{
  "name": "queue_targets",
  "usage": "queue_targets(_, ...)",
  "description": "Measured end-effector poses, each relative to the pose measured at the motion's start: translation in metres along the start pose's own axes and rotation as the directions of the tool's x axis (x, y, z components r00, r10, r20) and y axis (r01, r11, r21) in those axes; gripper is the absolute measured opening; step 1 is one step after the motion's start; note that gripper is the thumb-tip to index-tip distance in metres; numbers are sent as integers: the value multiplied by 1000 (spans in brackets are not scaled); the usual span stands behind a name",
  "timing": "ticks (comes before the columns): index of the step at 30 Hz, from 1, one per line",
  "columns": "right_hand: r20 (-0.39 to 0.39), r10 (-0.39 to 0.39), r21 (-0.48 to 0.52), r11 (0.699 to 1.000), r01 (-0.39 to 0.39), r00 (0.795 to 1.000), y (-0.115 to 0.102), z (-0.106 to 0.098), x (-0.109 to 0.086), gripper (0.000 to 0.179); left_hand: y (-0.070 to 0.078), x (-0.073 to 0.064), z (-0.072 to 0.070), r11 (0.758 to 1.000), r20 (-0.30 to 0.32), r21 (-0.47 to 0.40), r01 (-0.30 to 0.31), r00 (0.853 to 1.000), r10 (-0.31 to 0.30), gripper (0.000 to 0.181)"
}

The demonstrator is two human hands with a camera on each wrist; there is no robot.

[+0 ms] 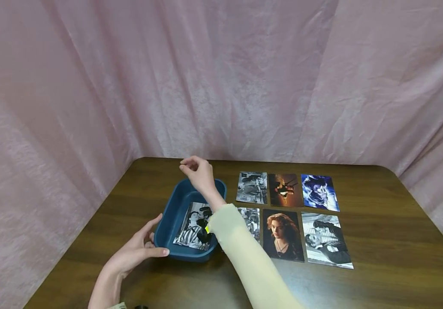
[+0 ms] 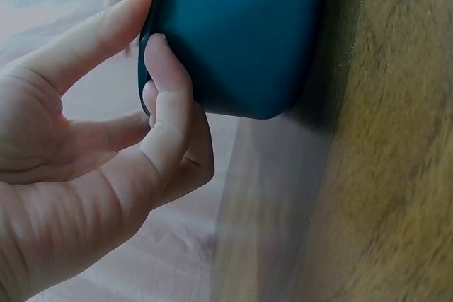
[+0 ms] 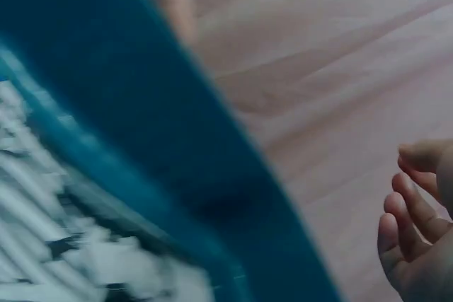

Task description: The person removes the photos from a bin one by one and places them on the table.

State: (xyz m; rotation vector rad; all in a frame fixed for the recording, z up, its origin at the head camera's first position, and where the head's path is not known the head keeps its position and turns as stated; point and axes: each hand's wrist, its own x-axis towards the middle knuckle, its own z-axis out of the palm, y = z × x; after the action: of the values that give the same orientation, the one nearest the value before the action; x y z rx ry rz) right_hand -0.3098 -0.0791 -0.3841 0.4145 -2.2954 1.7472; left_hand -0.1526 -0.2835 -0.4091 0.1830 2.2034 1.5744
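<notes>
A dark blue plastic tray (image 1: 190, 257) stands left of centre on the table. My left hand (image 1: 131, 254) grips its near left corner; in the left wrist view the thumb and bent fingers pinch the tray's rim (image 2: 146, 47). A black-and-white photo card (image 1: 193, 229) lies in the tray, its right side partly hidden by my right sleeve. Over the tray's far end hovers my right hand (image 1: 200, 174), fingers loosely bent. In the right wrist view nothing shows between the right hand's fingers (image 3: 400, 235).
Right of the tray, photo cards lie in two rows, among them a woman's portrait (image 1: 283, 236), a blue card (image 1: 319, 192) and a black-and-white card (image 1: 327, 240). My right sleeve (image 1: 252, 257) covers part of one. A pink curtain (image 1: 244, 86) hangs behind the wooden table (image 1: 391, 240).
</notes>
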Motion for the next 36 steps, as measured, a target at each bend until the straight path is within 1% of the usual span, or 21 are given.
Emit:
queue_targets(1, 1, 13, -17, 1000, -13, 1000, 4, 3, -3, 12, 1, 1, 1, 1000, -3, 3, 2, 1000, -2, 102)
queue_targets(3, 41, 46, -71, 997, -43, 998, 11, 6, -9, 11, 2, 1, 1, 1000, -6, 8, 8, 1000, -8, 102)
queue_targets(5, 122, 82, -152, 986, -63, 989, 15, 8, -13, 12, 2, 0, 2, 1000, -5, 7, 12, 1000, -12, 102)
queue_targets(6, 177, 109, -198, 977, -74, 978, 16, 7, -15, 13, 2, 0, 2, 1000, -3, 4, 13, 1000, -13, 102)
queue_targets(7, 231, 141, -253, 964, -81, 963, 16, 6, -17, 14, 2, 0, 2, 1000, -1, 3, 11, 1000, -11, 102)
queue_targets(8, 281, 178, -311, 946, -86, 943, 15, 5, -19, 18, 2, 0, 2, 1000, 0, 3, 8, 1000, -8, 102)
queue_targets(10, 365, 261, -425, 901, -89, 893, 14, 2, -22, 32, 2, 0, 2, 1000, 2, 0, 0, 1000, 0, 102)
queue_targets(13, 422, 404, -599, 797, -85, 812, 14, -5, -26, 61, 3, 0, 2, 1000, -2, -1, -6, 1000, 6, 102)
queue_targets(14, 432, 439, -638, 766, -77, 788, 14, -7, -27, 69, 3, 1, 2, 1000, -5, 0, -7, 1000, 7, 102)
queue_targets(16, 441, 495, -696, 715, -64, 749, 14, -11, -30, 80, 3, 1, 2, 1000, -7, 0, -8, 1000, 8, 103)
queue_targets(17, 450, 511, -709, 703, -55, 732, 15, -13, -31, 82, 3, 1, 2, 1000, -6, 0, -10, 1000, 10, 103)
queue_targets(18, 462, 520, -713, 700, -47, 718, 15, -15, -31, 82, 3, 1, 2, 1000, -6, -1, -9, 1000, 9, 103)
queue_targets(19, 473, 522, -711, 702, -43, 710, 16, -17, -32, 82, 3, 1, 2, 1000, -4, -2, -9, 1000, 9, 103)
queue_targets(22, 492, 523, -708, 705, -29, 696, 17, -19, -32, 77, 3, 1, 3, 1000, -1, -7, -7, 1000, 7, 103)
queue_targets(27, 503, 523, -715, 699, -10, 688, 18, -18, -31, 64, 3, 1, 2, 1000, 1, -23, -1, 1000, 1, 103)
queue_targets(30, 507, 528, -699, 714, -32, 682, 19, -17, -31, 66, 4, 0, 2, 1000, -1, -22, 1, 1000, -1, 103)
queue_targets(33, 504, 527, -685, 726, -55, 685, 20, -16, -31, 73, 4, -1, 2, 1000, -3, -20, 2, 1000, -2, 103)
queue_targets(36, 515, 516, -676, 735, -45, 685, 21, -14, -31, 76, 4, -1, 2, 1000, -2, -22, 5, 1000, -5, 103)
